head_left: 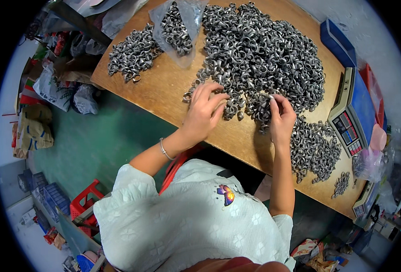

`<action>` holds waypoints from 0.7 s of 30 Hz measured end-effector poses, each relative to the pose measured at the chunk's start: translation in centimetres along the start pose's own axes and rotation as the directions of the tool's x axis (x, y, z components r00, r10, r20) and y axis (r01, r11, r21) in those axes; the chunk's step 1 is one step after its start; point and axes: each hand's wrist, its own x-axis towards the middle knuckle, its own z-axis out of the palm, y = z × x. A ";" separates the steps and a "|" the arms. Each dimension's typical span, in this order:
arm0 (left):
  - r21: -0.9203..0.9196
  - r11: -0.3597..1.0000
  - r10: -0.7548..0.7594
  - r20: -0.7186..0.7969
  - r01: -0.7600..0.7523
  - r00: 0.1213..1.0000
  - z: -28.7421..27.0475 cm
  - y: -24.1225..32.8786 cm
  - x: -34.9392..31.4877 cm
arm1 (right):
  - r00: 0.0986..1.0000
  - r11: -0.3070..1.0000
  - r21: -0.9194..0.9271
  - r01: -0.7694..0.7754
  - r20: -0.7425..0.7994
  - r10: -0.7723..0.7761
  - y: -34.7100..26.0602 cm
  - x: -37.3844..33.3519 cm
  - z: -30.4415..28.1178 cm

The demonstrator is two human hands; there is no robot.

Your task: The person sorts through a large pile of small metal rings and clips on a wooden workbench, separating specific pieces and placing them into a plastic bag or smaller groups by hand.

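A large heap of dark grey metal rings (264,54) covers the far middle of the wooden table (159,97). My left hand (202,111) reaches over the heap's near left edge, fingers bent and apart, with loose rings around the fingertips. To its right, my right hand (283,121) has thumb and forefinger drawn together at the near edge of the heap. What sits in that pinch, if anything, is too small to make out. Between both hands, a few scattered rings (240,115) lie on the wood.
Farther left are a smaller ring pile (134,52) and a clear plastic bag (187,58) with rings. Another pile (318,149) lies right of my right forearm, near a small cluster (341,185). A digital scale (349,129) and a blue tray (338,43) line the right side.
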 end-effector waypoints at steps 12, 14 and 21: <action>-0.222 0.972 -0.073 0.041 0.080 0.997 3.7 3.6 1.0 | 0.951 0.852 0.425 -0.306 0.167 0.258 -3.2 -2.5 0.0; -0.212 0.975 -0.057 0.059 0.069 0.997 4.2 3.4 1.2 | 0.973 0.876 0.429 -0.222 0.157 0.170 -2.5 -2.9 0.5; -0.488 0.850 -0.116 0.196 0.199 0.974 4.1 2.7 0.6 | 0.997 1.000 0.022 -0.009 0.074 0.008 -2.1 -3.3 0.6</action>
